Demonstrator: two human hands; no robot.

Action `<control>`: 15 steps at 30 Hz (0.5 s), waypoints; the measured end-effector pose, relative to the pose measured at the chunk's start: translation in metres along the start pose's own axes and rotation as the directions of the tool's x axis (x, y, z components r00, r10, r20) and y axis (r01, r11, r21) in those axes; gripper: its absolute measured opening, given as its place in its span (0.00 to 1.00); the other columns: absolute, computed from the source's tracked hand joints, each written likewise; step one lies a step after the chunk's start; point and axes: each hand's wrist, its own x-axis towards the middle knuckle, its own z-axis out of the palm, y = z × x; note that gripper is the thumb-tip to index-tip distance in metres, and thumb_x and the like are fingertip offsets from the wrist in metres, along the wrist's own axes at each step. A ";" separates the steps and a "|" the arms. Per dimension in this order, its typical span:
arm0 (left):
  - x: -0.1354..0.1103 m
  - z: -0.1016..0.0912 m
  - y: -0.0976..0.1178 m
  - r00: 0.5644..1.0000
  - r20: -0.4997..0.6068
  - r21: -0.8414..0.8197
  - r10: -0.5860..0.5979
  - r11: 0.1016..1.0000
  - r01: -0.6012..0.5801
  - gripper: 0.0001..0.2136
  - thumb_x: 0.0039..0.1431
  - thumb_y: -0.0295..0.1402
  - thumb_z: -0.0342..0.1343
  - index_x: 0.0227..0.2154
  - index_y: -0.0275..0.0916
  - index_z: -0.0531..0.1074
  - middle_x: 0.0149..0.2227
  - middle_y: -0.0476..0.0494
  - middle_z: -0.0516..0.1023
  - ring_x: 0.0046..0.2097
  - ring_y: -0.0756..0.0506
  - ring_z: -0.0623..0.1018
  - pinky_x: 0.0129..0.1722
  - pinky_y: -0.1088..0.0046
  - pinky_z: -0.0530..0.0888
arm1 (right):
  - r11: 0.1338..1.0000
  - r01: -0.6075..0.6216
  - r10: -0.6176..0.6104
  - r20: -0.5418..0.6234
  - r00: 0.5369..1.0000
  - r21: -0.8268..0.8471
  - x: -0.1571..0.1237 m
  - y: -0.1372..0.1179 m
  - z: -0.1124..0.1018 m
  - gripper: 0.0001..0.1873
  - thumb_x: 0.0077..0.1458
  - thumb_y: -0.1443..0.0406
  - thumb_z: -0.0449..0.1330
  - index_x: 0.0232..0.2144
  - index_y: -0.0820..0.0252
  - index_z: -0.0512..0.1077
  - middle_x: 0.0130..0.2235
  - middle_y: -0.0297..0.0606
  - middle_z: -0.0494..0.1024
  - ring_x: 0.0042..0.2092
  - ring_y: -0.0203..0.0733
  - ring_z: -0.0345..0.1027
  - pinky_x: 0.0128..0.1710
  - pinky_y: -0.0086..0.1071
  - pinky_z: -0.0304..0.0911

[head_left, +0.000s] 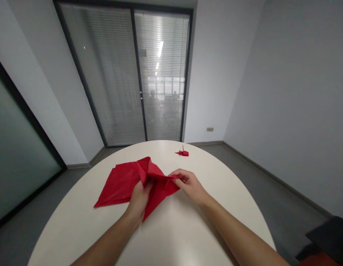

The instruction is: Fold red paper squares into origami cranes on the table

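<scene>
A creased red sheet [157, 188], thin like cloth or paper, is raised partly off the table in folds between my hands. My left hand [138, 201] grips it from the near left, with most of the fingers hidden inside the folds. At the right end, my right hand [189, 183] pinches the sheet's edge between thumb and fingers. Flat on the table to the left lies more red material [118, 181], creased and roughly four-sided; whether it joins the held part I cannot tell.
Near the far edge of the round white table [185, 229] lies a small red bundle [183, 152] with a thin piece sticking up. Glass panels with blinds [163, 74] stand beyond. A dark object [330, 238], perhaps a chair, is at lower right.
</scene>
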 end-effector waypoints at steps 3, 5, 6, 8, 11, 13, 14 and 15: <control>0.004 -0.006 -0.005 0.993 -0.075 0.074 0.096 0.993 -0.090 0.22 0.54 0.46 0.64 0.47 0.35 0.76 0.44 0.36 0.82 0.44 0.37 0.81 0.45 0.61 0.75 | 0.999 -0.034 0.035 -0.085 0.996 0.017 0.002 -0.001 0.001 0.19 0.61 0.50 0.57 0.34 0.60 0.74 0.32 0.37 0.78 0.34 0.41 0.71 0.36 0.34 0.66; 0.007 -0.011 -0.008 0.981 -0.149 0.126 0.125 0.986 -0.106 0.22 0.55 0.47 0.62 0.46 0.35 0.76 0.44 0.37 0.82 0.43 0.38 0.81 0.43 0.63 0.75 | 0.999 -0.048 0.050 -0.108 0.993 0.017 0.003 -0.003 0.001 0.21 0.62 0.48 0.56 0.33 0.60 0.74 0.32 0.36 0.78 0.34 0.42 0.71 0.36 0.34 0.65; 0.008 -0.013 -0.009 0.971 -0.196 0.146 0.134 0.984 -0.106 0.22 0.55 0.48 0.62 0.46 0.35 0.75 0.43 0.37 0.82 0.43 0.38 0.81 0.42 0.64 0.75 | 0.998 -0.059 0.061 -0.110 0.992 0.018 0.003 -0.004 0.001 0.22 0.62 0.47 0.55 0.32 0.60 0.74 0.31 0.37 0.78 0.34 0.43 0.71 0.37 0.34 0.65; 0.010 -0.017 -0.011 0.950 -0.277 0.174 0.142 0.980 -0.095 0.22 0.54 0.48 0.63 0.43 0.35 0.76 0.41 0.38 0.83 0.40 0.38 0.81 0.39 0.65 0.75 | 0.997 -0.078 0.079 -0.118 0.990 0.012 0.004 -0.004 0.001 0.24 0.61 0.46 0.55 0.32 0.60 0.74 0.32 0.37 0.78 0.35 0.45 0.71 0.37 0.35 0.65; 0.011 -0.020 -0.011 0.928 -0.329 0.219 0.174 0.970 -0.105 0.21 0.53 0.49 0.63 0.40 0.34 0.76 0.38 0.38 0.83 0.38 0.39 0.82 0.37 0.66 0.75 | 0.995 -0.086 0.079 -0.164 0.983 -0.040 0.006 0.000 0.002 0.26 0.61 0.44 0.54 0.31 0.61 0.74 0.31 0.37 0.77 0.34 0.44 0.70 0.35 0.33 0.64; 0.011 -0.020 -0.010 0.914 -0.343 0.262 0.216 0.957 -0.128 0.20 0.54 0.48 0.63 0.38 0.34 0.76 0.37 0.38 0.82 0.37 0.39 0.82 0.37 0.66 0.75 | 0.990 -0.123 0.108 -0.202 0.973 -0.064 0.008 0.005 0.002 0.27 0.61 0.43 0.53 0.30 0.60 0.73 0.27 0.35 0.74 0.29 0.41 0.68 0.30 0.32 0.63; 0.011 -0.021 -0.010 0.908 -0.349 0.283 0.233 0.950 -0.135 0.20 0.54 0.48 0.62 0.38 0.34 0.76 0.36 0.38 0.82 0.36 0.39 0.81 0.37 0.65 0.75 | 0.986 -0.152 0.134 -0.209 0.969 -0.072 0.008 0.008 0.002 0.28 0.61 0.42 0.52 0.29 0.60 0.72 0.24 0.33 0.72 0.26 0.40 0.66 0.27 0.31 0.61; 0.012 -0.021 -0.010 0.902 -0.355 0.304 0.245 0.943 -0.137 0.20 0.54 0.49 0.62 0.37 0.34 0.76 0.36 0.38 0.82 0.36 0.39 0.81 0.37 0.65 0.75 | 0.980 -0.179 0.159 -0.207 0.965 -0.082 0.009 0.011 0.001 0.28 0.61 0.42 0.52 0.28 0.59 0.71 0.21 0.31 0.69 0.22 0.38 0.64 0.24 0.30 0.59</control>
